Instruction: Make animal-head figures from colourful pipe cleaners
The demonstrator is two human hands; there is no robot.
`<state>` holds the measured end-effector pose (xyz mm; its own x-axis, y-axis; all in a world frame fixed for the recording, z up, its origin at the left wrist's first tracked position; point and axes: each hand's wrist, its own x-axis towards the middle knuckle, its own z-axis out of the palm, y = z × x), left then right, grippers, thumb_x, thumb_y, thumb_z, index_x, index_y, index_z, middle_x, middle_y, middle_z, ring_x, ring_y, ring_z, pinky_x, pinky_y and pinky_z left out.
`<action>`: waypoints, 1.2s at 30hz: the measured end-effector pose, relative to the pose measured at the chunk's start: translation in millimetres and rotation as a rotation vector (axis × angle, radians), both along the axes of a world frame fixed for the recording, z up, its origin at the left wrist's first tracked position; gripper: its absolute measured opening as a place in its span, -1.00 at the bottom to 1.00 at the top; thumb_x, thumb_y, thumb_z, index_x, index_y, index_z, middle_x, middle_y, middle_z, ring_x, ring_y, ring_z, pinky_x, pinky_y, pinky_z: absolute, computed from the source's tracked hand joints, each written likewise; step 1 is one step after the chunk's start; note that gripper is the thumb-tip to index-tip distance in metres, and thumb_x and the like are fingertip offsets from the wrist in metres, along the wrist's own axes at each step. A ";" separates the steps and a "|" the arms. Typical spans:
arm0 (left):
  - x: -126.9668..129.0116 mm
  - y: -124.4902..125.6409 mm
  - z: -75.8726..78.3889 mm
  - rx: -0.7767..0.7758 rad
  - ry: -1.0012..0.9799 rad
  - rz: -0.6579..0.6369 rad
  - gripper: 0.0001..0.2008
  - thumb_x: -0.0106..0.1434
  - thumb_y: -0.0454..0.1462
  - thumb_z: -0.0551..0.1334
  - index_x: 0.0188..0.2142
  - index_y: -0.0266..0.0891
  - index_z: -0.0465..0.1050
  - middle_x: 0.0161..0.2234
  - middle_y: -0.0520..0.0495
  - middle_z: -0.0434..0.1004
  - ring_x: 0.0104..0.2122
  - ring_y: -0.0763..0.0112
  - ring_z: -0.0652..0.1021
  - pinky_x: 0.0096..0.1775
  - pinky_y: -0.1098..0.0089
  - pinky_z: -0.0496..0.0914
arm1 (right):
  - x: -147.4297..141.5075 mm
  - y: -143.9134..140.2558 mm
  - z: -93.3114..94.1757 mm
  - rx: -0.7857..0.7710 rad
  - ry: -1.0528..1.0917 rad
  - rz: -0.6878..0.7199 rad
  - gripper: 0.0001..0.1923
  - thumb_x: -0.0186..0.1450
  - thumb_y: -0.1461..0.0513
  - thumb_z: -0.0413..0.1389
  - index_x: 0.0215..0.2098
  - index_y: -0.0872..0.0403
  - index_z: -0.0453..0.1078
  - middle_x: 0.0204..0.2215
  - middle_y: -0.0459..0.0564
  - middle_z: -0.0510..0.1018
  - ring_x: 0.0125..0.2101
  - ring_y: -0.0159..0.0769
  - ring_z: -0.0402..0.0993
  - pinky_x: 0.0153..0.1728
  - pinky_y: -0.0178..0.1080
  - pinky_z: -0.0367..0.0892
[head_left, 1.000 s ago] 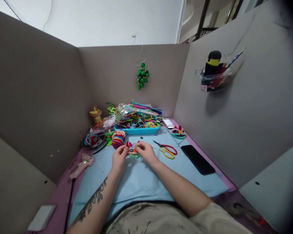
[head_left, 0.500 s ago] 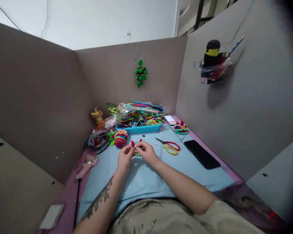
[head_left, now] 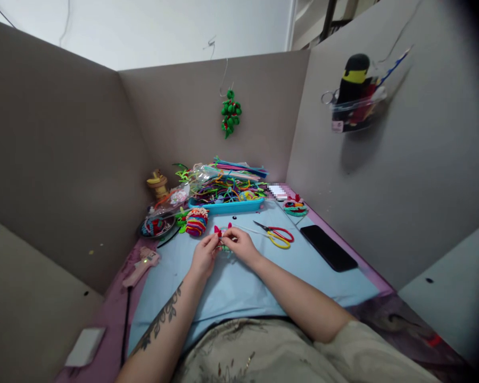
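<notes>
On a light blue mat (head_left: 231, 287) inside a grey-walled cubicle, a person's two bare hands meet over a small pipe-cleaner figure (head_left: 222, 234) with red ears and a green edge. Left hand (head_left: 204, 256) pinches the figure's left side between thumb and fingertips. Right hand (head_left: 239, 246) pinches its right side the same way, so both hands grasp it together, just above the mat. Near the right hand lie scissors (head_left: 275, 235) with red and yellow handles. Farther right, a black phone (head_left: 329, 247) lies flat. Behind the hands, a blue tray (head_left: 225, 206) holds a heap of coloured pipe cleaners, and a striped woolly ball (head_left: 197, 221) sits just left of it. A pink glue gun (head_left: 142, 266) rests at the mat's left edge. Green beads (head_left: 231, 113) hang on the back wall.
</notes>
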<state>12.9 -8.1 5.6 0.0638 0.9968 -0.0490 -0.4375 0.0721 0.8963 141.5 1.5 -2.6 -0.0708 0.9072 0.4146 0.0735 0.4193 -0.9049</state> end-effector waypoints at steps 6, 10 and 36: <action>-2.5 0.5 -1.7 -0.018 -0.028 -0.050 -0.71 -0.08 -0.22 0.38 -0.35 -0.35 0.50 -0.53 -0.01 0.48 -0.52 0.59 0.44 -0.45 0.58 0.32 | 1.7 5.1 -1.0 -0.141 0.205 0.152 -0.85 0.06 0.19 0.17 -0.46 0.11 0.35 -0.53 -0.12 0.45 -0.48 -0.41 0.38 -0.39 -0.32 0.28; -5.4 2.0 -1.8 -0.039 -0.011 -0.085 -0.70 -0.10 -0.26 0.39 -0.34 -0.36 0.50 -0.51 -0.03 0.50 -0.52 0.57 0.45 -0.44 0.56 0.34 | 5.3 5.5 2.2 -0.264 0.350 0.267 -0.81 -0.02 0.22 0.24 -0.48 0.13 0.36 -0.55 -0.12 0.46 -0.52 -0.44 0.38 -0.42 -0.34 0.27; -9.3 -6.1 4.1 -0.056 0.091 -0.298 -0.64 -0.15 -0.24 0.41 -0.31 -0.25 0.41 -0.51 0.05 0.38 -0.61 0.63 0.36 -0.61 0.60 0.16 | 14.0 6.3 -4.9 -0.151 0.211 0.372 -0.79 -0.06 0.18 0.28 -0.43 0.09 0.52 -0.39 -0.05 0.48 -0.33 -0.33 0.39 -0.22 -0.23 0.27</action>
